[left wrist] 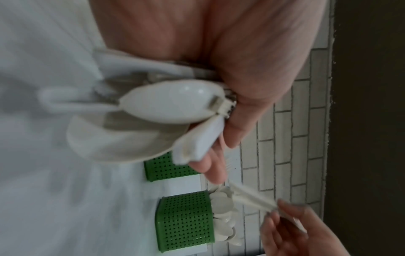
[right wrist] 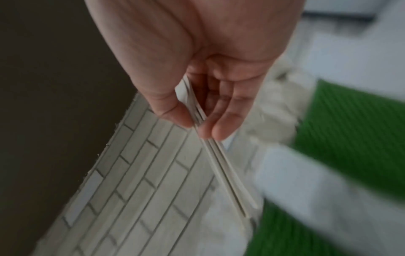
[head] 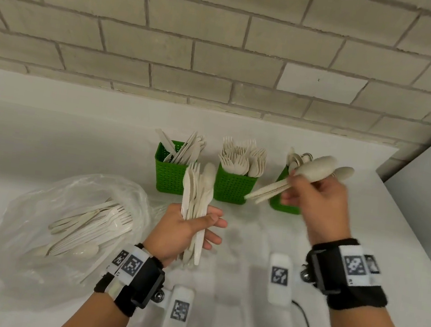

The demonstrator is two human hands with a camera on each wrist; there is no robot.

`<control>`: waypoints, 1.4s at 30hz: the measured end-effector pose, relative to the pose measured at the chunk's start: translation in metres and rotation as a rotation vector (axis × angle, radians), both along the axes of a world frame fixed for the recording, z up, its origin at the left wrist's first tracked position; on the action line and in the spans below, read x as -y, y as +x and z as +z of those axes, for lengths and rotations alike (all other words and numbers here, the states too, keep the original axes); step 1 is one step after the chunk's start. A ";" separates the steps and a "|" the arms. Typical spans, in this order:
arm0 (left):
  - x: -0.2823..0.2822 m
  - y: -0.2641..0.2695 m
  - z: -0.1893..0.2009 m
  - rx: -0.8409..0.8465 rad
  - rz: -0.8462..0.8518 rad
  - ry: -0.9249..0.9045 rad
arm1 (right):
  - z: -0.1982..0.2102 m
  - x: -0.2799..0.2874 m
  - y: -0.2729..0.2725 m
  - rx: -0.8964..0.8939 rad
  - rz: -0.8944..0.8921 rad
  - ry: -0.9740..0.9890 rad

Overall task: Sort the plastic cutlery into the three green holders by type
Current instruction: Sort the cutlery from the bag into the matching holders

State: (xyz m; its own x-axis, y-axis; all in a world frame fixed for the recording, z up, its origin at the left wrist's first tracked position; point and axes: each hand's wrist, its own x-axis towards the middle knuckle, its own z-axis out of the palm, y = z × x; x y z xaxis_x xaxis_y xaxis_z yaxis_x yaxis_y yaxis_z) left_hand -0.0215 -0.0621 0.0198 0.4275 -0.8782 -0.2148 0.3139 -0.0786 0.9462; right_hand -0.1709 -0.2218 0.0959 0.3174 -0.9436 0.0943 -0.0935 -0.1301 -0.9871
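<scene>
Three green holders stand in a row near the wall: the left holder (head: 167,173) has knives, the middle holder (head: 233,186) has forks, the right holder (head: 281,200) has spoons. My left hand (head: 185,231) grips an upright bundle of mixed cutlery (head: 196,196) in front of the left and middle holders. My right hand (head: 311,199) pinches a few spoons (head: 316,167) by their handles, held slantwise over the right holder. In the right wrist view thumb and fingers (right wrist: 175,112) pinch the thin spoon handles (right wrist: 228,173). The left wrist view shows spoon bowls (left wrist: 171,104) in my palm.
A clear plastic bag (head: 39,244) holding several loose forks, knives and spoons lies on the white counter (head: 238,249) at the left. A brick wall (head: 226,40) runs behind the holders. The counter's right edge slopes away past the right holder.
</scene>
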 end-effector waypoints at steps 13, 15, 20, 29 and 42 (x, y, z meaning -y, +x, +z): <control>0.003 -0.002 -0.002 -0.015 -0.002 -0.032 | 0.001 0.079 -0.021 -0.438 -0.165 -0.297; 0.002 -0.001 -0.002 -0.015 -0.001 -0.032 | -0.006 0.080 -0.018 -0.588 -0.138 -0.308; 0.001 0.000 0.000 -0.015 -0.006 -0.031 | -0.011 0.085 -0.015 -0.590 -0.173 -0.492; -0.001 0.000 0.007 -0.046 -0.084 -0.051 | -0.035 0.071 -0.007 -0.895 -0.001 -0.657; -0.004 -0.002 0.011 -0.109 -0.061 -0.131 | -0.026 -0.031 0.051 -0.016 0.411 0.146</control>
